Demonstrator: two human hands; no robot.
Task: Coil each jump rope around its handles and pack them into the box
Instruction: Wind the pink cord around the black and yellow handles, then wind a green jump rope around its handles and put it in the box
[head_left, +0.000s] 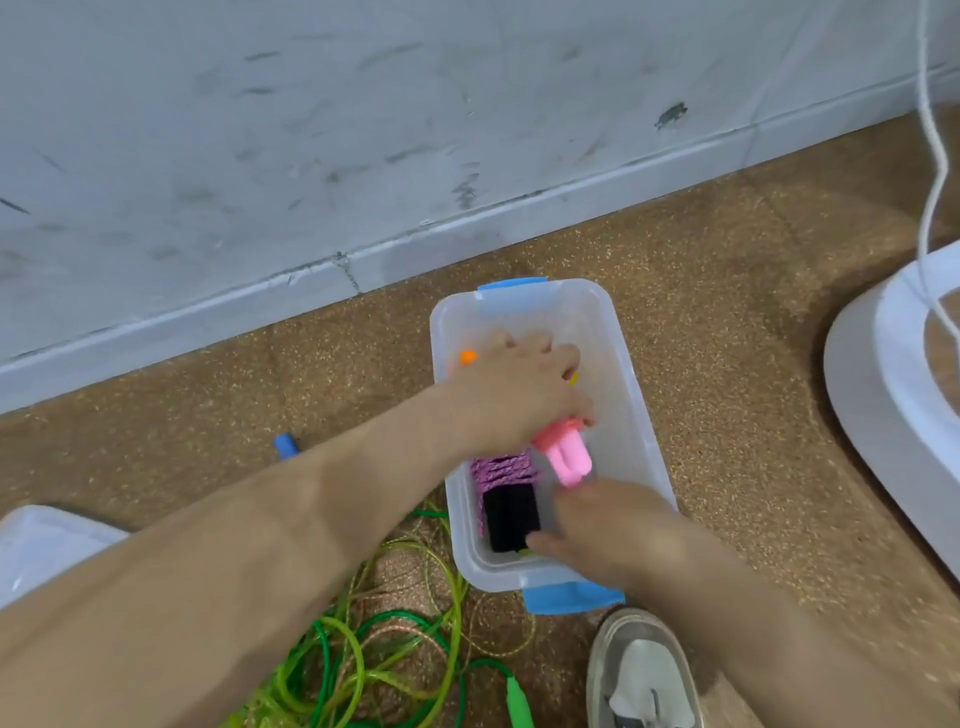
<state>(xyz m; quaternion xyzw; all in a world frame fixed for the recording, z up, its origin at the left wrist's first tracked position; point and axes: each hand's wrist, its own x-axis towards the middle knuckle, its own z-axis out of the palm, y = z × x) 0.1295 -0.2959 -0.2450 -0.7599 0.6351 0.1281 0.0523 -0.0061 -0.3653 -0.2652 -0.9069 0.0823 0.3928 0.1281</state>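
Jump ropes were partly packed: one coiled pink rope (504, 467) lay inside the box (621, 358), where the left hand (514, 395) curled round the pink handles (566, 457). The right hand (608, 525) was too blurred to tell how its fingers lay. Green ropes (363, 649) lay uncoiled on the floor (727, 364) beside the box.

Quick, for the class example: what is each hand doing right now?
Left hand: fingers grip the pink handles.
Right hand: blurred, low in the box; grip cannot be told.
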